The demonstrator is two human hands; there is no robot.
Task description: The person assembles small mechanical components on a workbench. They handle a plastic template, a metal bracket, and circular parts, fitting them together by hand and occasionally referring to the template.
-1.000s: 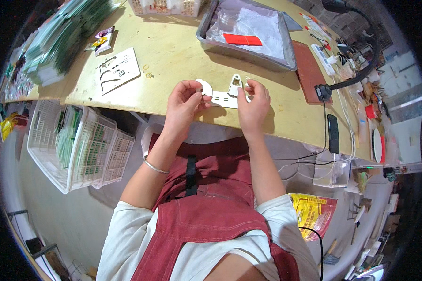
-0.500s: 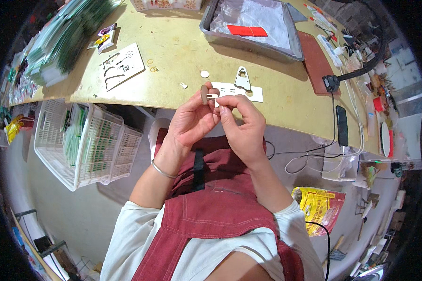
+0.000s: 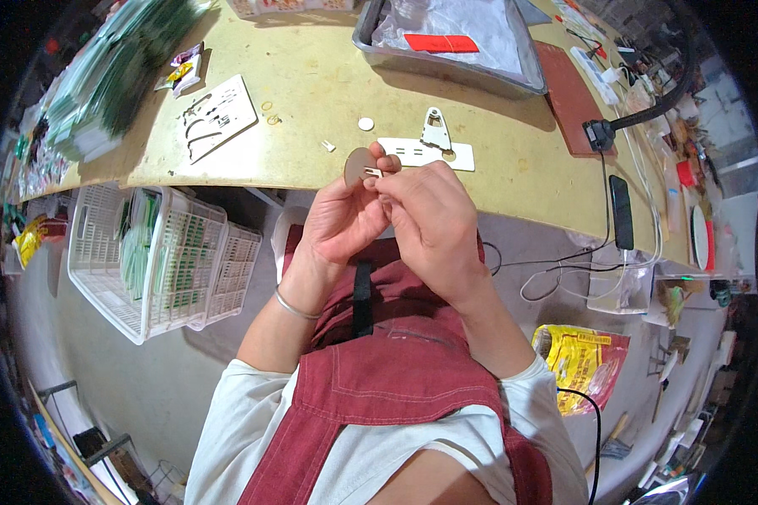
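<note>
Just over the table's near edge, my left hand (image 3: 341,220) grips a thin brown disc (image 3: 359,165) by its rim. My right hand (image 3: 436,227) is closed at the disc's face, its fingertips pinching a small white pronged piece (image 3: 373,172) against the disc. The fingers partly cover where the two meet. Beyond my hands lies a white slotted strip (image 3: 408,152), with a white tapered piece (image 3: 435,131) resting across it. A small white round piece (image 3: 366,124) and another tiny pronged piece (image 3: 328,146) lie to the left of these.
A white cut-out sheet (image 3: 237,108) lies left, near a tall stack of clear sleeves (image 3: 114,80). A grey tub (image 3: 472,70) with a red strip (image 3: 440,43) stands at the back. White baskets (image 3: 147,290) sit below left. Cables and a black phone-like device (image 3: 620,212) hang at right.
The brown disc has turned from nearly edge-on to showing its face. My right hand has come closer over it, hiding more of the white piece. The view has shifted slightly.
</note>
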